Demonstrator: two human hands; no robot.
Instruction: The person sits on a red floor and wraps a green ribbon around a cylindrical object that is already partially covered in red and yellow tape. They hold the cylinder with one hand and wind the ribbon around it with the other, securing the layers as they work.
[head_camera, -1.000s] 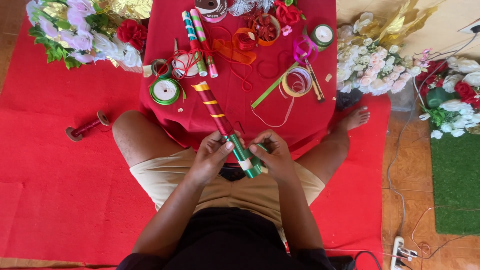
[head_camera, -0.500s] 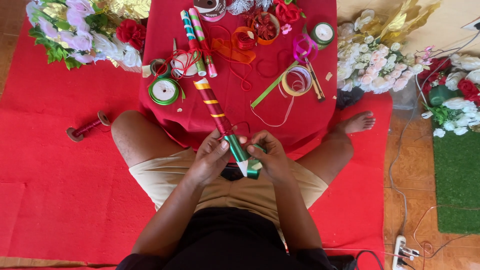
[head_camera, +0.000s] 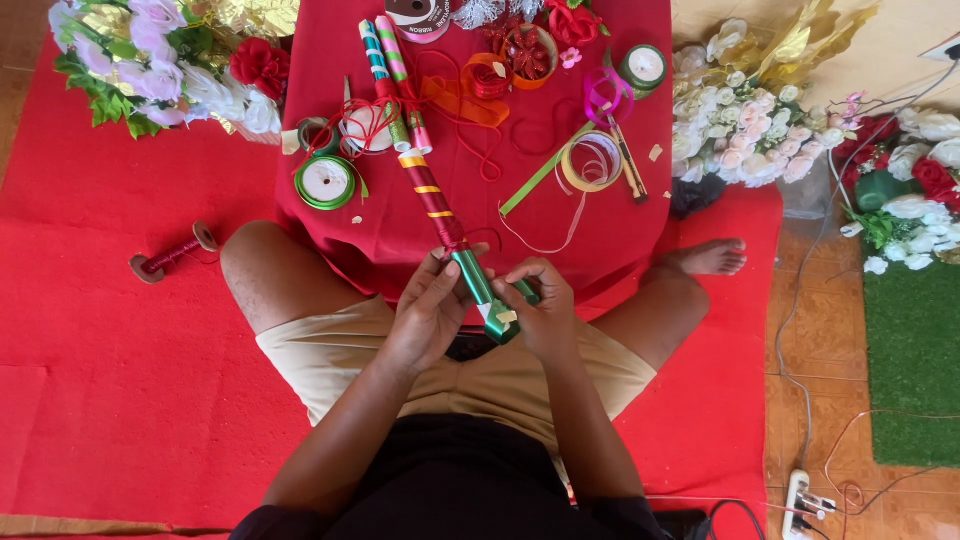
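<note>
Over the lap, frame centre: seated person, legs spread, both hands on a long stick (head_camera: 440, 205) wound in red w/ yellow bands.
Stick: runs from 11 o'clock on the low table down to the hands; lower end wrapped in shiny green ribbon (head_camera: 472, 278).
Left hand (head_camera: 428, 318): closed round the stick just below the red part, thumb on the green wrap.
Right hand (head_camera: 540, 308): fingers pinched on the ribbon's end at the stick's tip; a small pale scrap, prob. tape, sits there.
Step in hand: looks like winding/fixing green ribbon on the stick's bottom end, red part done.
Next move calls for: tension kept on the ribbon, left hand steadying the stick, end pressed flat so it won't unwind (judgement only).
Table (head_camera: 620, 225): red cloth, cluttered. Green ribbon spool (head_camera: 325, 182) at 10 o'clock of the hands, two more striped sticks (head_camera: 392, 75) at 12, clear tape roll (head_camera: 592, 160) at 1, loose red cord.
Floor: red mat (head_camera: 110, 400); red thread spool (head_camera: 172, 253) at 9 o'clock, well apart.
Room: fake flowers (head_camera: 150, 70) upper left and upper right, green turf at 3, power strip (head_camera: 800, 500) and cables at 5, tiled floor.
</note>
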